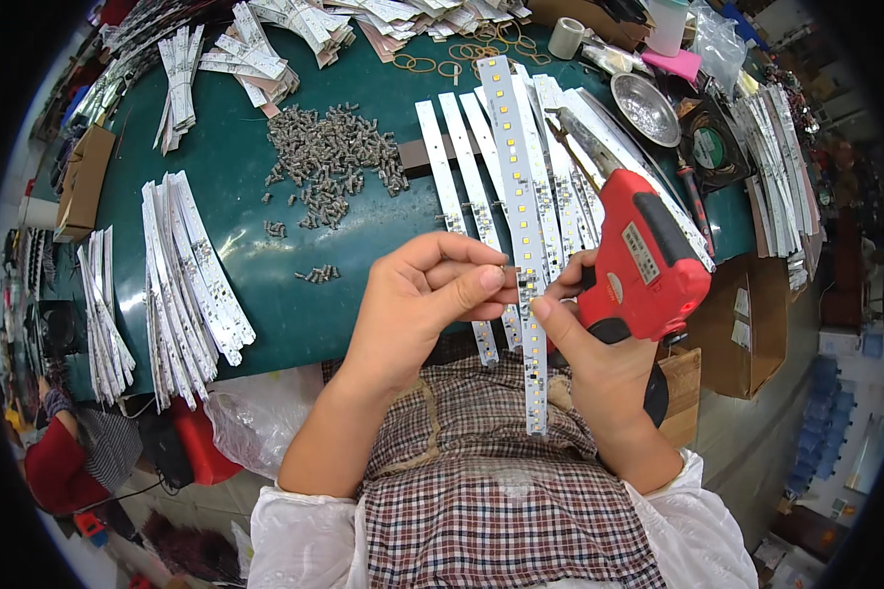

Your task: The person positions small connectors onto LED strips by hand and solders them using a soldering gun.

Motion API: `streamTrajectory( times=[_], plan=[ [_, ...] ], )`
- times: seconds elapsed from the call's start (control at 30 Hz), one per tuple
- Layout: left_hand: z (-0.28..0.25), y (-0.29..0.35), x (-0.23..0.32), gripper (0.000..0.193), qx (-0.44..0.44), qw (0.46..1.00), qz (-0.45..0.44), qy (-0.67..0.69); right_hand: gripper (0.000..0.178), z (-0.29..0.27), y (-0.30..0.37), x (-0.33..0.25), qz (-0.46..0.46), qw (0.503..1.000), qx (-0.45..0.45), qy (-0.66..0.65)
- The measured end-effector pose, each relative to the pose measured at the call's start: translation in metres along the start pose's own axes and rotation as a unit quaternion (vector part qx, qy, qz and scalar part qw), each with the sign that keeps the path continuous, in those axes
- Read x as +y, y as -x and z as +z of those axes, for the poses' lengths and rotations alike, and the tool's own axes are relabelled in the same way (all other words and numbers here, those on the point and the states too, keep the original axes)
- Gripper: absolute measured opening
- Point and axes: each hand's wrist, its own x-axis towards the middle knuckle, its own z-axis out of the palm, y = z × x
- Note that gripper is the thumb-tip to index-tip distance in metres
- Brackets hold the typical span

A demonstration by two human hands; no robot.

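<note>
A long white LED strip board (521, 187) with yellow chips stands lengthwise before me, its near end over my checked apron. My right hand (599, 363) is closed: the thumb presses on the strip, and the fingers are wrapped at the red soldering gun (648, 260), whose thin tip points away over other strips. At the strip's left edge, my left hand (427, 299) is pinched on a tiny part (504, 266), mostly hidden by the fingertips; it looks like a small electronic component. Several more LED strips (452, 162) lie side by side beneath.
A heap of small grey components (324, 157) lies on the green table (295, 260), with a few strays nearer me. Bundled strips (182, 294) lie left. Rubber bands (481, 44), a metal dish (646, 108) and a solder reel (707, 147) are at the back right.
</note>
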Motion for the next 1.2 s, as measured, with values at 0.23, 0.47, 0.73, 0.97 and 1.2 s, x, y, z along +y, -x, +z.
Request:
streamTrajectory(
  times=[0.23, 0.47, 0.73, 0.97, 1.2],
  plan=[
    [-0.002, -0.001, -0.012, 0.017, -0.006, 0.999, 0.030, 0.018, 0.035, 0.001, 0.003, 0.002, 0.033, 0.999, -0.001, -0.004],
    [-0.005, 0.000, -0.013, 0.019, -0.023, 0.999, 0.027, 0.028, 0.033, 0.001, 0.004, 0.008, 0.023, 0.999, -0.005, -0.043],
    [-0.004, 0.003, -0.013, 0.020, -0.020, 0.999, 0.010, 0.027, 0.033, 0.000, 0.007, 0.009, 0.027, 0.998, -0.013, -0.047],
    [0.001, 0.004, -0.015, 0.021, 0.007, 1.000, 0.029, 0.006, 0.034, 0.002, 0.011, 0.007, 0.012, 1.000, -0.016, 0.003],
    [-0.011, -0.003, -0.008, 0.019, 0.034, 0.998, 0.035, -0.043, 0.037, 0.001, 0.012, 0.011, 0.023, 0.999, -0.028, 0.032]
  ],
)
